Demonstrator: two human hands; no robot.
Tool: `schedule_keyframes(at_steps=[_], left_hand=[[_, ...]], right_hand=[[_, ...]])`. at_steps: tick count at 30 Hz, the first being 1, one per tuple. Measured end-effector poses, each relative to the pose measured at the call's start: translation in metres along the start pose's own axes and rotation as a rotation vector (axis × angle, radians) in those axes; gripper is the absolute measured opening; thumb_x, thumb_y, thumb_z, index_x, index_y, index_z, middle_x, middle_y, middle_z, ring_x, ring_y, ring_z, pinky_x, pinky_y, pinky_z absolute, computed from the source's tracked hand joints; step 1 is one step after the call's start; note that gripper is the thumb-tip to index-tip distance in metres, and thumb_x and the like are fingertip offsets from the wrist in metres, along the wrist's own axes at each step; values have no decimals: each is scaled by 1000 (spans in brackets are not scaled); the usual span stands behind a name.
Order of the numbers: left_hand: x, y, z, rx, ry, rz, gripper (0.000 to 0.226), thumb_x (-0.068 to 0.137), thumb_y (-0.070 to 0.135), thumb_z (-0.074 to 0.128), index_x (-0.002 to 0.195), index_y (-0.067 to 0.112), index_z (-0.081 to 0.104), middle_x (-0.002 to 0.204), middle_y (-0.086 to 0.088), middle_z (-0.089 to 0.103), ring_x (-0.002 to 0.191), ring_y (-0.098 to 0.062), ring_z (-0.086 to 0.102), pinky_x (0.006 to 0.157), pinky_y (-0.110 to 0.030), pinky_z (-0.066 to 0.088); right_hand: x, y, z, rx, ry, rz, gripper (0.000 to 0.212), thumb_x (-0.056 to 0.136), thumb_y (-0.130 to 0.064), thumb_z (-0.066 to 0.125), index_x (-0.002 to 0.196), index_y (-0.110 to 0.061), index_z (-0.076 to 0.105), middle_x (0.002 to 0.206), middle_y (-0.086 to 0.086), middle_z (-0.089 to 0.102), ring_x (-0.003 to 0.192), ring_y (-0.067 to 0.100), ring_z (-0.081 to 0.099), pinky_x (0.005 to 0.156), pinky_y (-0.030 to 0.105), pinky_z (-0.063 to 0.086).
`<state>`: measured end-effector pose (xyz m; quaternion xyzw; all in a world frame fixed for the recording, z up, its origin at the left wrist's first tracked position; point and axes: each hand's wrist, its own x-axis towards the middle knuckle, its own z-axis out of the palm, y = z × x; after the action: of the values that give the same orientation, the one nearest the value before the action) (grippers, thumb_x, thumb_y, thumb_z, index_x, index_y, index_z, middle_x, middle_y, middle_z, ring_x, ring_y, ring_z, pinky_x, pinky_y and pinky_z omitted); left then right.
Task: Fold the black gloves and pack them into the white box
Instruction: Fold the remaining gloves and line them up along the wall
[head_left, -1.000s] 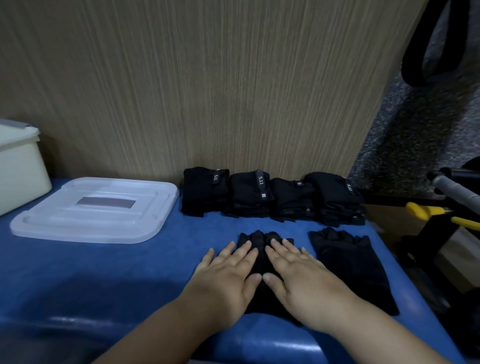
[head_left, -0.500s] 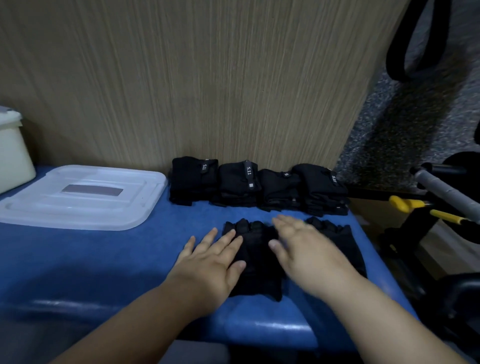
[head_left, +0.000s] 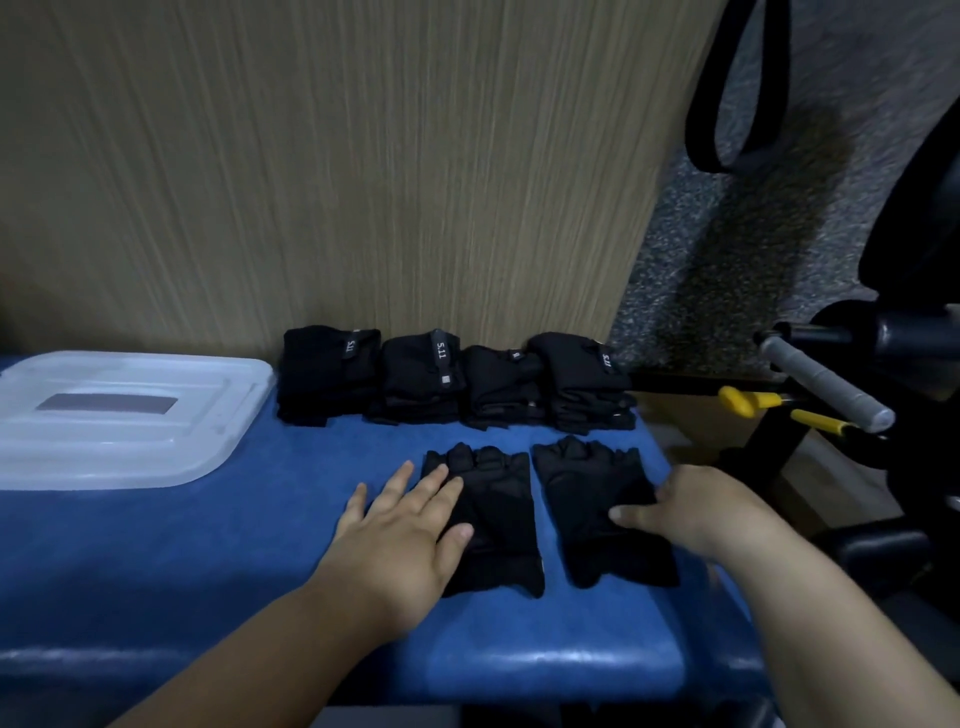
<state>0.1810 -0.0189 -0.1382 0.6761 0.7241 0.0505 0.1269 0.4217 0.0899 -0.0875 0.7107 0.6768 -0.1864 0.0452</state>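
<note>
Right hand off the left glove; now on the right glove just beside it, thumb on top, fingers curled at its outer edge. Left hand slid toward the left glove's left side, fingers spread wider.

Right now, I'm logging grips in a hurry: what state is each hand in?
Left hand: open, flat on the left glove.
Right hand: thumb on the right glove; grip cannot be told.
</note>
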Motion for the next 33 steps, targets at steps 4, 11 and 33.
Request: schedule_keyframes(at_steps=[4,11,33], left_hand=[[3,5,0,-3,8,-13,55,100,50,12,152,36,-2,157,19,-12,143,-7,-23,118,-43,-12],[10,10,2,-53,41,-21,55,100,51,17,151,38,4,158,20,-7,144,-5,-20,118,-46,-12],[24,-8,-11,-650,208,-177,52,94,51,26,78,17,62,97,10,56,107,-14,43,102,-35,33]], right_hand=[[4,4,6,115,42,-112,38,78,-51,70,73,-17,55,77,0,56,74,19,56,60,31,44],[-1,0,10,916,-133,-328,36,70,-34,74,102,-17,69,98,5,75,95,29,70,94,60,47],[-1,-49,36,607,-37,-371,25,86,-36,68,103,-26,53,67,-5,60,47,2,52,49,17,39]])
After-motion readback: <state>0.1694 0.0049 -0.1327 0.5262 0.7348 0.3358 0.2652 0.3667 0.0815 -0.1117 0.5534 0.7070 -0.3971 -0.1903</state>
